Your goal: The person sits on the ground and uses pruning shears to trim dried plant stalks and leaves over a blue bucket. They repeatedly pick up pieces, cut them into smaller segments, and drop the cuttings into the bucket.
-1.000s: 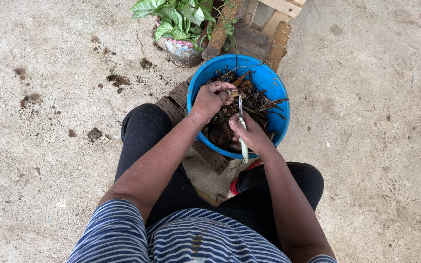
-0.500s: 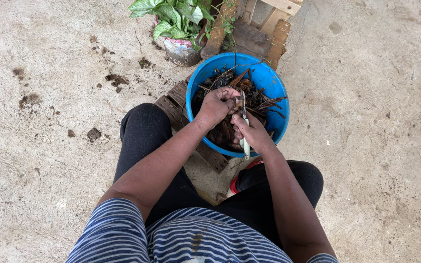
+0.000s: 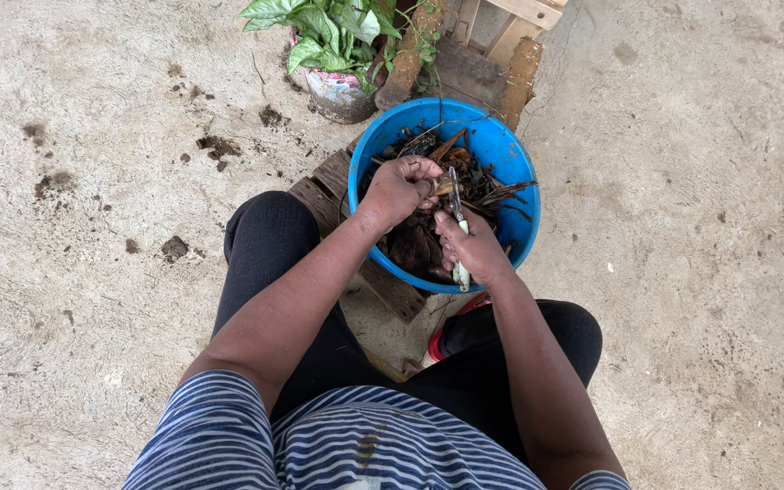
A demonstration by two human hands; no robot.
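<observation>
A blue round tub (image 3: 501, 150) stands between my knees, filled with dark brown dried plant pieces (image 3: 415, 247). My left hand (image 3: 403, 188) is over the tub's middle, fingers closed on a short brown stalk piece (image 3: 444, 186). My right hand (image 3: 472, 249) is at the tub's near rim, gripping a small knife (image 3: 457, 227) with a pale handle; its thin blade points up toward the stalk piece. Both forearms reach forward from a blue-and-white striped shirt.
A potted green plant (image 3: 333, 41) stands beyond the tub on the left. Wooden planks (image 3: 487, 54) lie behind the tub, and a wooden pallet piece (image 3: 328, 186) lies under it. Soil clumps (image 3: 220, 145) dot the concrete floor. A red-and-black object (image 3: 451, 331) shows between my legs.
Both hands have shifted slightly within the tub. The left hand has turned the stalk piece, and the knife blade has moved up against it.
</observation>
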